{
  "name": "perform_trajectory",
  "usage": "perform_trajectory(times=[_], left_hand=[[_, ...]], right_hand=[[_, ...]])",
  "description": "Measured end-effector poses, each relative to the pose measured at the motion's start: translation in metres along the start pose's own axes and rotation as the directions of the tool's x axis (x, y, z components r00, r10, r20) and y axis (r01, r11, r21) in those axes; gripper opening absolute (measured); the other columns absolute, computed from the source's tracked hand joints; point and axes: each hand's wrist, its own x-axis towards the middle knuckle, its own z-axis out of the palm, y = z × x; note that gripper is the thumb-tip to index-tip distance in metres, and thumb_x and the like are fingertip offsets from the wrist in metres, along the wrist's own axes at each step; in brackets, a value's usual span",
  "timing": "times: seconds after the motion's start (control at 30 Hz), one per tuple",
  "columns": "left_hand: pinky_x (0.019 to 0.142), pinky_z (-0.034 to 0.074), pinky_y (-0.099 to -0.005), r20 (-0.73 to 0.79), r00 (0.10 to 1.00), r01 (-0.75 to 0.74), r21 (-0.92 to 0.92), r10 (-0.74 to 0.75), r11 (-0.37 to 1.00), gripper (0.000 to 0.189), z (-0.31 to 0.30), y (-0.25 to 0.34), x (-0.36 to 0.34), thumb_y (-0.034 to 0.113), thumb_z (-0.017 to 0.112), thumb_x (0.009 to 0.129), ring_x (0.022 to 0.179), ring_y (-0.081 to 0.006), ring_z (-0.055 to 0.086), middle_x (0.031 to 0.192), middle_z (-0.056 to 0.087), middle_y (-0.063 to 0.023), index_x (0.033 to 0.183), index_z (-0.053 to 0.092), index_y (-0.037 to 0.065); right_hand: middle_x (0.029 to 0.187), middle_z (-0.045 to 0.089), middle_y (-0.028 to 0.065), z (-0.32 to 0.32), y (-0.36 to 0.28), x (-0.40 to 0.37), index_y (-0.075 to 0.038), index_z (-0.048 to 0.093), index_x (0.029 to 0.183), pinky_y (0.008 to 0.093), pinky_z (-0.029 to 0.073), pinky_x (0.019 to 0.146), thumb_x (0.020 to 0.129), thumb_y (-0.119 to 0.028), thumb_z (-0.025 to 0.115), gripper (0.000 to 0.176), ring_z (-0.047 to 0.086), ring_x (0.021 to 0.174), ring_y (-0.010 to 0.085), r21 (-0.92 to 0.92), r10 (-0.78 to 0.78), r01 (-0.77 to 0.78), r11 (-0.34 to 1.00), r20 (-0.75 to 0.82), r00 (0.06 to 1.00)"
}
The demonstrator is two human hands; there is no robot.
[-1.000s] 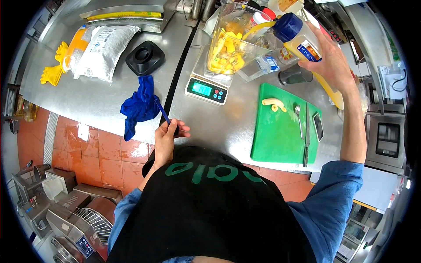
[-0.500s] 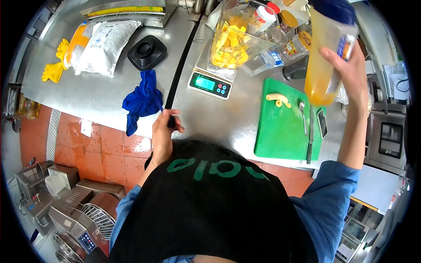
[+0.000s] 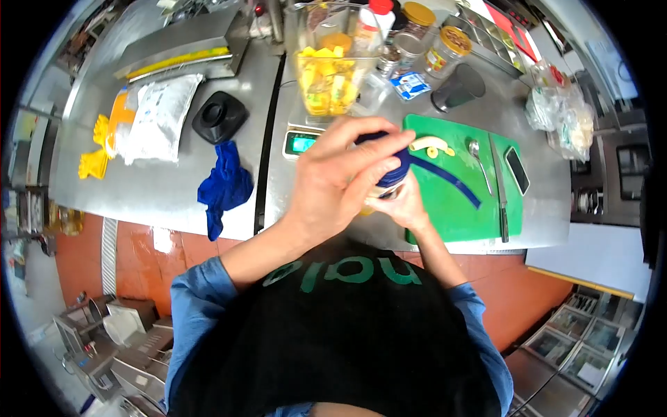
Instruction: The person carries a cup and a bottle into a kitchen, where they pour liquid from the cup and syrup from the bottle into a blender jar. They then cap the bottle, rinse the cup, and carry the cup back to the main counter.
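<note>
In front of my chest is a plastic bottle with a dark blue lid (image 3: 397, 171), tipped so that its top faces up towards me. The fingers of my left hand (image 3: 332, 177) are closed around the lid. My right hand (image 3: 405, 204) grips the bottle from the right, just under the lid; most of its body is hidden. A blue strip (image 3: 451, 182) sticks out from beside the lid over the green cutting board (image 3: 445, 215). On that board lie a peeled banana piece (image 3: 425, 142) with cut slices, a spoon (image 3: 481, 167), a knife (image 3: 501, 201) and a phone (image 3: 516, 171).
Behind my hands, a clear blender jar (image 3: 332, 87) of yellow fruit chunks stands on a digital scale (image 3: 300, 144). Jars (image 3: 445, 55) and a dark cup (image 3: 458, 88) are at the back. Left are a black lid (image 3: 219, 117), blue cloth (image 3: 224, 184), white bag (image 3: 163, 118) and yellow gloves (image 3: 97, 149).
My right hand has brought the bottle from the far right down to my chest. My left hand has moved from the table edge onto its lid. The blue strip now shows.
</note>
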Motion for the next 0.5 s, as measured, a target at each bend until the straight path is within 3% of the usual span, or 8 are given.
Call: perform_trajectory(times=[0.03,0.13,0.17,0.27,0.3,0.33,0.43,0.5], left_hand=[[0.081,0.050,-0.0337,0.106,0.993,0.046,0.099,-0.057,0.994,0.034,0.005,0.003,0.001,0.000,0.069,0.077,0.093,-0.0253,0.061,0.105,0.064,-0.0098,0.111,0.071,0.007],[0.084,0.050,-0.0361,0.264,0.964,-0.071,0.159,0.026,0.985,0.034,0.017,-0.024,-0.011,0.000,0.069,0.075,0.100,-0.0278,0.059,0.109,0.064,-0.0109,0.108,0.070,0.003],[0.084,0.050,-0.0361,0.287,0.957,-0.077,0.149,0.031,0.986,0.034,0.020,-0.024,-0.013,0.000,0.069,0.075,0.100,-0.0278,0.059,0.109,0.064,-0.0109,0.108,0.070,0.003],[0.087,0.050,-0.0382,0.317,0.948,-0.102,0.200,0.034,0.974,0.032,0.026,-0.024,-0.017,-0.001,0.068,0.074,0.103,-0.0298,0.060,0.111,0.065,-0.0121,0.107,0.070,0.001],[0.088,0.050,-0.0390,0.243,0.969,-0.097,0.194,0.048,0.976,0.032,0.028,-0.027,-0.017,-0.001,0.068,0.074,0.103,-0.0304,0.060,0.110,0.065,-0.0124,0.107,0.070,0.001],[0.090,0.050,-0.0397,0.164,0.985,-0.089,0.188,0.058,0.978,0.032,0.029,-0.028,-0.017,-0.001,0.068,0.074,0.103,-0.0309,0.061,0.110,0.065,-0.0128,0.107,0.070,0.001],[0.090,0.050,-0.0394,0.248,0.962,-0.164,0.193,0.114,0.967,0.034,0.026,-0.034,-0.016,-0.001,0.069,0.074,0.105,-0.0319,0.061,0.112,0.066,-0.0141,0.107,0.069,-0.001],[0.092,0.049,-0.0402,0.301,0.940,-0.230,0.220,0.158,0.948,0.034,0.022,-0.035,-0.020,0.000,0.070,0.074,0.112,-0.0328,0.060,0.114,0.066,-0.0158,0.107,0.068,-0.004]], right_hand=[[0.117,0.057,0.0054,0.007,-0.004,-0.003,-0.005,0.045,0.128,0.0307,0.049,0.087,0.066,-0.002,0.083,0.073,0.057,0.102,0.0129,0.025,0.013,-0.012,1.000,-0.026,1.000],[0.111,0.059,0.0048,-0.004,0.036,-0.009,-0.005,0.052,0.118,0.0292,0.050,0.082,0.068,-0.004,0.081,0.059,0.057,0.095,0.0108,-0.020,0.050,-0.050,0.999,-0.013,0.999],[0.108,0.060,0.0045,-0.006,0.042,-0.010,-0.004,0.055,0.113,0.0286,0.050,0.080,0.068,-0.006,0.081,0.052,0.057,0.091,0.0100,-0.102,0.086,-0.080,0.992,0.049,0.995],[0.100,0.062,0.0034,0.003,0.019,-0.014,-0.003,0.058,0.107,0.0285,0.050,0.081,0.068,-0.008,0.082,0.046,0.059,0.089,0.0101,-0.059,-0.024,0.019,0.998,-0.082,0.996],[0.101,0.063,0.0040,0.005,0.009,-0.013,-0.003,0.057,0.109,0.0292,0.051,0.082,0.067,-0.009,0.084,0.050,0.060,0.091,0.0107,0.057,0.067,-0.065,0.996,-0.036,0.997],[0.102,0.064,0.0043,0.008,-0.005,-0.011,-0.003,0.057,0.111,0.0298,0.051,0.083,0.066,-0.011,0.086,0.054,0.060,0.094,0.0113,0.015,-0.022,0.024,1.000,-0.075,0.997],[0.116,0.060,0.0091,0.005,0.004,-0.014,-0.002,0.052,0.122,0.0322,0.049,0.089,0.064,-0.016,0.088,0.070,0.057,0.104,0.0141,0.052,0.102,-0.101,0.994,-0.013,0.995],[0.130,0.052,0.0132,0.007,-0.008,-0.013,-0.002,0.040,0.137,0.0350,0.044,0.098,0.063,-0.022,0.089,0.091,0.052,0.118,0.0194,-0.077,-0.106,0.101,0.992,-0.062,0.992]])
